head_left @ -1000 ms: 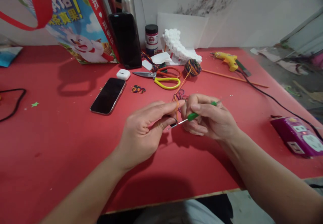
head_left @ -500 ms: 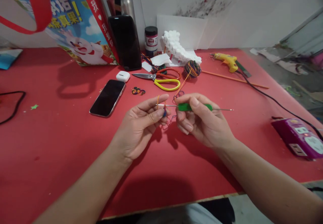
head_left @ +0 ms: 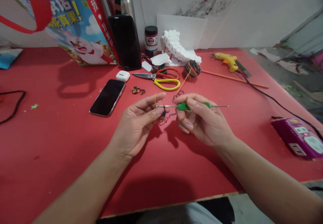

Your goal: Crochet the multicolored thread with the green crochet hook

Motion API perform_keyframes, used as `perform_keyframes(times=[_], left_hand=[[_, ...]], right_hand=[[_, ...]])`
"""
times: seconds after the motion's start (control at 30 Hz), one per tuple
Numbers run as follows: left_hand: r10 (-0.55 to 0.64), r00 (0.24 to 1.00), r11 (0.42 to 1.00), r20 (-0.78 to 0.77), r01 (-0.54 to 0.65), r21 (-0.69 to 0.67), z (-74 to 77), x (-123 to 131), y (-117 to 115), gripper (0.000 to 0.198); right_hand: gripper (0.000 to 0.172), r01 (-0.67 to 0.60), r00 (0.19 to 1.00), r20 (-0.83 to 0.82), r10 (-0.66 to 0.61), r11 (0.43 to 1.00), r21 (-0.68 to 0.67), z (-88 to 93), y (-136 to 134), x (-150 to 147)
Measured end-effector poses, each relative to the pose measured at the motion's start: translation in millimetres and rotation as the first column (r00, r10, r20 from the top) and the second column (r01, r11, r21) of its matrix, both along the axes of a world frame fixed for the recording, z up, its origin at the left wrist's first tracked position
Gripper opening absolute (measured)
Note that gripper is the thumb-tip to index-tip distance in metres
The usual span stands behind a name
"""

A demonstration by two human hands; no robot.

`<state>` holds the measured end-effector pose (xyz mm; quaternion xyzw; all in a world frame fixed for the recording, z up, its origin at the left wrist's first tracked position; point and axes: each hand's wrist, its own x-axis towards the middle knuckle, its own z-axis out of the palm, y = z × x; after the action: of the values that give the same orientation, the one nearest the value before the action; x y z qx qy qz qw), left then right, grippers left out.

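My right hand (head_left: 202,121) grips a thin metal crochet hook by its green handle (head_left: 183,106), held level above the red table (head_left: 50,139). The hook's tip points left into a small orange loop of multicoloured yarn (head_left: 161,111) that my left hand (head_left: 137,123) pinches between thumb and forefinger. A strand runs from the loop up to the yarn ball (head_left: 192,68) farther back on the table.
A black phone (head_left: 108,97), white earbud case (head_left: 122,75), scissors with yellow and orange handles (head_left: 161,79) and a small yarn piece (head_left: 138,90) lie behind my hands. Yellow glue gun (head_left: 227,60), its black cable and a purple power strip (head_left: 300,138) sit right. A printed bag (head_left: 73,25) stands back left.
The hook swung from tilted down-left to level, and its tip went into the yarn loop. Both hands rose slightly; in the last half second they barely moved.
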<state>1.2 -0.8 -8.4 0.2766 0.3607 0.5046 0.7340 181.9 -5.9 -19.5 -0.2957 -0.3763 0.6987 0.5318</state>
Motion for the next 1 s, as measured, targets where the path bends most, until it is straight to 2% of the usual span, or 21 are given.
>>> perform_keyframes(times=[0.2, 0.37, 0.53, 0.7, 0.87, 1.0], left_hand=[[0.123, 0.991, 0.992, -0.058, -0.121, 0.042, 0.6, 0, 1, 0.035], [0.159, 0.983, 0.986, -0.091, -0.153, 0.071, 2.7, 0, 1, 0.033], [0.211, 0.971, 0.971, -0.111, -0.195, 0.14, 2.6, 2, 1, 0.036], [0.239, 0.957, 0.955, -0.164, -0.201, 0.219, 2.3, 1, -1, 0.036], [0.249, 0.952, 0.948, -0.176, -0.203, 0.246, 2.9, 1, -4, 0.036], [0.21, 0.964, 0.959, -0.164, -0.17, 0.225, 3.0, 2, -6, 0.031]], right_hand=[[0.018, 0.023, 0.999, -0.041, -0.024, 1.0, -0.007, -0.9, -1, -3], [0.019, 0.051, 0.999, -0.011, -0.051, 0.999, -0.009, -2.2, -2, -6], [0.022, 0.015, 1.0, 0.009, -0.015, 1.0, 0.018, -3.0, -5, -5], [0.018, -0.003, 1.0, 0.027, 0.0, 0.994, 0.109, -2.2, -10, 0], [0.019, 0.006, 0.988, 0.147, -0.039, 0.976, 0.217, -2.6, -14, 4], [0.02, 0.07, 0.99, 0.106, -0.095, 0.975, 0.213, -2.2, -11, 1]])
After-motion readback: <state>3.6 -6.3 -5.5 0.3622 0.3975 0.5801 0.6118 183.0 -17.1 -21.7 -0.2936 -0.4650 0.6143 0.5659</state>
